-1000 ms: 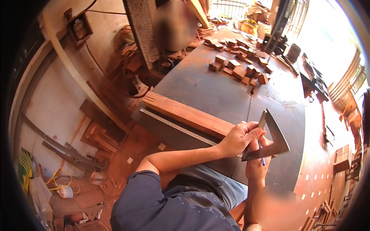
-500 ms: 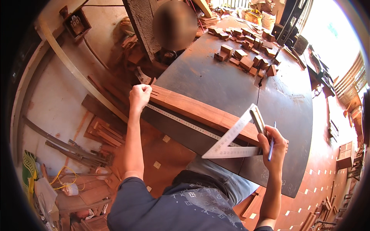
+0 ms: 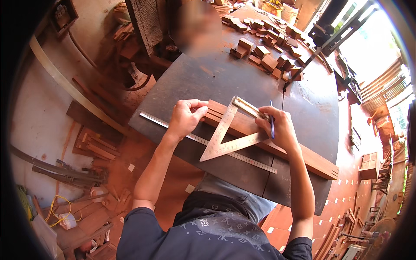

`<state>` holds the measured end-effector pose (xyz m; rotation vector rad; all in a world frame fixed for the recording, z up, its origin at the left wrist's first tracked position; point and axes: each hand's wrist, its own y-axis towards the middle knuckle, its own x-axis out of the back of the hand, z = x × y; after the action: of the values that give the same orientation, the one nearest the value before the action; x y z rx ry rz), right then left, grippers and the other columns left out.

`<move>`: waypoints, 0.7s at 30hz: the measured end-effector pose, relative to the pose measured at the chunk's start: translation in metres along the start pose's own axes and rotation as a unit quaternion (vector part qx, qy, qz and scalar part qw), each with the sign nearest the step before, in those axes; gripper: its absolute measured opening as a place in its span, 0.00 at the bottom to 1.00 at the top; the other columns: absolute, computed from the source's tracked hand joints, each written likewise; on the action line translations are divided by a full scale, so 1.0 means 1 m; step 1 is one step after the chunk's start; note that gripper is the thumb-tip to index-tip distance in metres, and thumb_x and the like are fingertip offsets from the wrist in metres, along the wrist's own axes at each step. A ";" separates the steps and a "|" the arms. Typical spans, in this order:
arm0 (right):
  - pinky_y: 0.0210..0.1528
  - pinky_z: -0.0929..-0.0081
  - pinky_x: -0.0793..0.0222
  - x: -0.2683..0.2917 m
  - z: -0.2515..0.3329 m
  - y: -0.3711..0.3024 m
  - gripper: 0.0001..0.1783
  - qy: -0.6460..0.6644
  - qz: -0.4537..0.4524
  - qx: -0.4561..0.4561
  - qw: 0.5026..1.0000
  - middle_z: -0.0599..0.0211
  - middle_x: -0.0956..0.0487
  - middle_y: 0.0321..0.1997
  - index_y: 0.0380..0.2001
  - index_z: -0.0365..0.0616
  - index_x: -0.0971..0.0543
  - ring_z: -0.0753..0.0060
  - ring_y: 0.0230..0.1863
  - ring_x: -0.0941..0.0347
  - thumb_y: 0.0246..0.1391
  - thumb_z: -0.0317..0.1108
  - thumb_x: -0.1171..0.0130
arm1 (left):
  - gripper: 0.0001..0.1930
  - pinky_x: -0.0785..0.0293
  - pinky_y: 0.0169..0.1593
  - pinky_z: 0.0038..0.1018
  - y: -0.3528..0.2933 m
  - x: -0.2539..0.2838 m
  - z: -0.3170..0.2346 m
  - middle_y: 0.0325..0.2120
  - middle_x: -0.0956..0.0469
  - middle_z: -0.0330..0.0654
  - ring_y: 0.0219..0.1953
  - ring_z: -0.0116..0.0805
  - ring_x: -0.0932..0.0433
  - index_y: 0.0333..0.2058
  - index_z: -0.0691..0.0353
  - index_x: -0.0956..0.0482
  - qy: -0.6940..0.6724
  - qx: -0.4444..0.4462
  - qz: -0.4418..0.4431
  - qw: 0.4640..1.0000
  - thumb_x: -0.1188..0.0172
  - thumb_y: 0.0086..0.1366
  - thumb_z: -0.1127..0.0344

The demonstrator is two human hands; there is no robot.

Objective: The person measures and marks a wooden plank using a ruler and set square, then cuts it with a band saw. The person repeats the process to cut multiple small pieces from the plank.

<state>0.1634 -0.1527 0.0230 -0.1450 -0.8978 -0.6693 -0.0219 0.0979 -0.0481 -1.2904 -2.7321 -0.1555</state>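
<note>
My left hand [image 3: 187,119] has its fingers bent and pinched at the near-left end of a reddish-brown wooden board [image 3: 303,160], which has narrow slots cut at its ends. In my right hand [image 3: 279,125] is a metal triangle square [image 3: 212,145] with a thick straight edge, tilted over the board. A blue pen [image 3: 272,123] is tucked between the same hand's fingers. Beneath the square lies a long steel ruler [image 3: 253,164] on the dark tabletop [image 3: 182,82], along my side of the board. The square hides part of the board and ruler.
Many small wooden blocks [image 3: 268,63] are strewn over the table's far side. A dark upright bar [image 3: 299,71] stands at the far right. A blurred person [image 3: 195,26] is across the table. Wood offcuts [image 3: 97,145] lie low on the left.
The board has shifted right along the ruler, with my left hand at its end. My right hand has brought the square and pen leftward, closer to my left hand. The view has shifted slightly.
</note>
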 end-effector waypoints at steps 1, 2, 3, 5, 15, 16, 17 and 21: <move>0.43 0.63 0.22 -0.002 -0.005 0.006 0.18 -0.002 0.003 0.000 1.000 0.45 0.12 0.36 0.50 0.36 0.13 0.55 0.33 0.16 0.60 0.34 0.25 | 0.11 0.13 0.39 0.27 -0.001 -0.005 0.000 0.34 0.10 0.42 0.34 0.24 0.14 0.47 0.70 0.09 -0.023 -0.010 0.010 1.000 0.32 0.72 0.68; 0.43 0.63 0.22 -0.003 -0.009 0.011 0.18 -0.004 0.007 0.001 1.000 0.45 0.12 0.36 0.51 0.36 0.13 0.56 0.32 0.17 0.60 0.34 0.25 | 0.11 0.13 0.38 0.27 -0.003 -0.004 -0.003 0.33 0.10 0.42 0.33 0.25 0.14 0.46 0.70 0.09 -0.012 0.003 0.004 1.000 0.32 0.72 0.67; 0.43 0.63 0.22 -0.002 -0.010 0.014 0.18 -0.011 0.018 -0.022 1.000 0.46 0.13 0.35 0.51 0.36 0.13 0.59 0.32 0.17 0.60 0.34 0.25 | 0.11 0.13 0.38 0.27 -0.005 -0.002 -0.008 0.33 0.10 0.42 0.32 0.25 0.14 0.44 0.70 0.10 -0.002 0.017 -0.003 1.000 0.33 0.73 0.66; 0.44 0.63 0.22 -0.001 -0.012 0.018 0.18 0.000 0.035 -0.041 0.999 0.46 0.13 0.35 0.51 0.36 0.13 0.58 0.32 0.17 0.61 0.34 0.25 | 0.16 0.14 0.35 0.26 -0.011 0.005 -0.015 0.30 0.11 0.43 0.29 0.27 0.14 0.40 0.70 0.10 0.040 0.044 -0.012 0.998 0.34 0.76 0.59; 0.42 0.66 0.24 -0.011 -0.008 0.022 0.17 0.012 0.065 -0.020 0.998 0.49 0.16 0.31 0.50 0.35 0.13 0.63 0.30 0.22 0.63 0.35 0.27 | 0.19 0.13 0.38 0.28 -0.033 -0.020 -0.002 0.37 0.11 0.47 0.34 0.29 0.12 0.47 0.71 0.14 -0.183 0.232 0.210 0.932 0.37 0.80 0.56; 0.42 0.66 0.24 -0.011 -0.009 0.022 0.17 0.009 0.066 -0.019 0.998 0.49 0.16 0.31 0.50 0.35 0.13 0.63 0.30 0.22 0.63 0.35 0.27 | 0.18 0.13 0.39 0.28 -0.034 -0.025 -0.002 0.38 0.11 0.47 0.35 0.29 0.13 0.47 0.70 0.14 -0.223 0.251 0.200 0.920 0.37 0.80 0.56; 0.42 0.66 0.24 -0.010 -0.008 0.023 0.17 0.005 0.068 -0.018 0.998 0.49 0.16 0.32 0.50 0.35 0.13 0.64 0.31 0.22 0.63 0.35 0.28 | 0.17 0.13 0.41 0.28 -0.036 -0.029 -0.004 0.39 0.12 0.46 0.35 0.28 0.14 0.48 0.70 0.15 -0.241 0.268 0.186 0.914 0.37 0.80 0.58; 0.43 0.66 0.23 -0.008 -0.008 0.024 0.17 -0.002 0.073 -0.015 0.997 0.50 0.15 0.33 0.50 0.35 0.13 0.64 0.31 0.21 0.63 0.35 0.28 | 0.15 0.15 0.39 0.25 -0.038 -0.034 -0.011 0.32 0.14 0.40 0.33 0.26 0.15 0.46 0.69 0.14 -0.271 0.259 0.157 0.914 0.37 0.80 0.60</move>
<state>0.1793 -0.1323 0.0155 -0.2359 -0.8721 -0.5462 -0.0293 0.0463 -0.0436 -1.7465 -2.5896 1.0249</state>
